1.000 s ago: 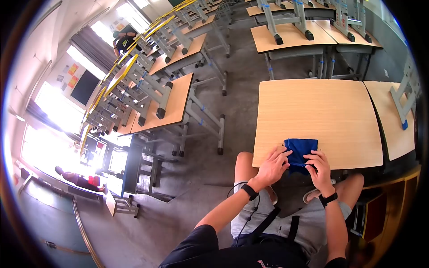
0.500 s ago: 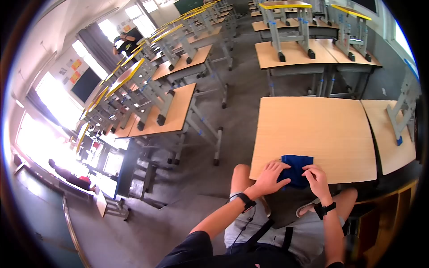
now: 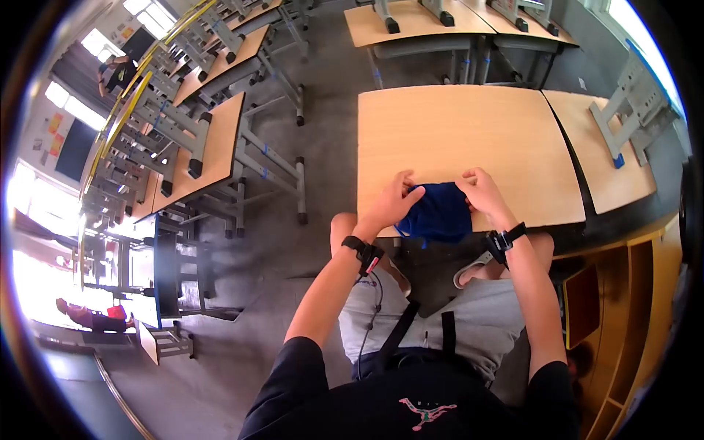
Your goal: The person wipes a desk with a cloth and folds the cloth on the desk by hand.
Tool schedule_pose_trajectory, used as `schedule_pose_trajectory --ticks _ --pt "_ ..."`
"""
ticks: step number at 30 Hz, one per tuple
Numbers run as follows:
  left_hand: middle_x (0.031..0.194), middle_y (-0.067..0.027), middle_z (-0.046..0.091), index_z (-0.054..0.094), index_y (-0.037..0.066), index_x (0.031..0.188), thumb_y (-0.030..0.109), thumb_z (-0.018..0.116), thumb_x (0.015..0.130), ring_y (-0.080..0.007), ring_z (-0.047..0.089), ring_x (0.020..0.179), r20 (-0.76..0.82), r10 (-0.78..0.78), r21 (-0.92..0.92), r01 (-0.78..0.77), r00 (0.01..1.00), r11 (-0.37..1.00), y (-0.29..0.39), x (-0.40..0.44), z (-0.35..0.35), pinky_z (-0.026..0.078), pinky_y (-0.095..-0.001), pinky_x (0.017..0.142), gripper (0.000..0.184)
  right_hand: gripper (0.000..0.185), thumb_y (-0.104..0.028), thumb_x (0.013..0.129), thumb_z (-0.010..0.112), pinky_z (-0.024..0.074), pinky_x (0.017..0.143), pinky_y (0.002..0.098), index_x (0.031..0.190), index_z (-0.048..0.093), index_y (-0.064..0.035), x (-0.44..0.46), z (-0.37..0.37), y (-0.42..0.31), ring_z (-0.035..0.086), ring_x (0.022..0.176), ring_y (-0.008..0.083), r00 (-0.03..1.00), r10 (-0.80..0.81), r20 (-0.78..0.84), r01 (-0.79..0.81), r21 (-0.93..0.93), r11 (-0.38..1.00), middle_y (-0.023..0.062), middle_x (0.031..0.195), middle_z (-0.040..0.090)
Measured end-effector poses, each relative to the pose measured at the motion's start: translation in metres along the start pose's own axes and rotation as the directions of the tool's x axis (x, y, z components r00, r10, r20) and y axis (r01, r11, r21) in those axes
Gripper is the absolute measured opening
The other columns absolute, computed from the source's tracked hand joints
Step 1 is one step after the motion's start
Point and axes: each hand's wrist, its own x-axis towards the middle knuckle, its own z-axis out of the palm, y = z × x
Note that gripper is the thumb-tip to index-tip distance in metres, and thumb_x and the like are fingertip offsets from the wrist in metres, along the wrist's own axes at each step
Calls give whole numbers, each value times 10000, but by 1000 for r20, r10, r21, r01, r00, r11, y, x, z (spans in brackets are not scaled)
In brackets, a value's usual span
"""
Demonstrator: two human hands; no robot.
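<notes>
A dark blue cloth pouch (image 3: 440,213) lies at the near edge of the light wooden desk (image 3: 462,132), its lower part hanging a little over the edge. Thin blue cords seem to dangle from its lower left side. My left hand (image 3: 396,202) is closed on the pouch's upper left corner, thumb on top of the fabric. At the upper right corner my right hand (image 3: 484,194) grips the cloth with curled fingers; the fingertips are partly hidden. Both wrists wear black bands.
An adjoining desk (image 3: 601,139) on the right bears an upturned stool (image 3: 631,110). A wooden shelf unit (image 3: 638,315) stands at lower right. Rows of desks with upturned stools fill the left side. Two other people are at the far left, one standing (image 3: 117,73).
My view has tilted down and turned right. The left hand has gone from lying flat on the pouch to holding its left corner; the pouch is spread wider between both hands.
</notes>
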Motion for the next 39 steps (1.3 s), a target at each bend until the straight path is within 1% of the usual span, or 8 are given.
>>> schedule_pose_trajectory --ticks 4,10,14,21,23,28,33,39 --pt "1084 -160 694 611 14 1273 286 640 971 -239 661 889 92 -51 -25 53 994 998 2 8 -4 527 -358 809 408 269 -207 888 720 530 673 316 1020 705 27 16 6 3 683 773 175 987 -149 66 160 -221 962 123 863 734" --pt "936 -222 679 690 10 965 278 605 948 -363 663 896 5 -18 90 18 1000 996 1 10 1 514 -424 776 282 225 -69 870 703 518 710 268 1062 730 44 45 6 51 672 783 131 965 -254 59 257 -52 965 102 881 750" --pt "922 -192 696 681 20 951 282 605 947 -338 677 869 3 -55 31 55 998 998 12 2 -2 522 -422 756 273 242 -28 857 692 505 714 252 1085 729 42 30 7 45 628 744 107 950 -313 -9 313 -43 949 64 863 723" --pt "849 -144 668 554 35 1065 243 558 984 -257 652 719 22 -66 -95 68 998 993 11 -6 -18 510 -392 667 223 301 17 843 609 265 421 205 1133 675 -32 37 7 31 379 481 25 965 -247 88 239 85 967 -62 624 461" --pt "805 -118 646 538 38 1066 184 588 961 -236 629 669 89 -156 -360 178 984 916 10 -4 -16 509 -363 649 186 305 11 839 586 271 413 207 1129 668 -37 49 1 32 382 466 29 959 -253 131 242 94 966 -57 634 469" --pt "856 -131 666 565 30 1054 75 717 820 -260 655 799 51 119 -160 -109 992 981 -21 26 -11 518 -396 678 282 304 -47 852 604 353 452 201 1152 648 -24 89 2 32 465 528 47 942 -221 253 217 43 975 -27 714 548" --pt "907 -165 666 536 32 1103 32 732 801 -310 671 855 68 -38 65 34 997 997 12 30 -39 518 -445 706 361 395 -32 861 612 489 649 248 1251 591 22 111 4 4 585 768 111 908 -259 331 306 -98 947 72 1043 630" --pt "934 -156 653 545 30 1073 -22 758 733 -318 655 859 31 -11 -78 14 999 997 -4 44 -36 516 -417 698 404 429 24 813 656 480 645 252 1236 586 33 121 21 7 567 749 121 881 -334 336 400 -150 904 83 1038 616"
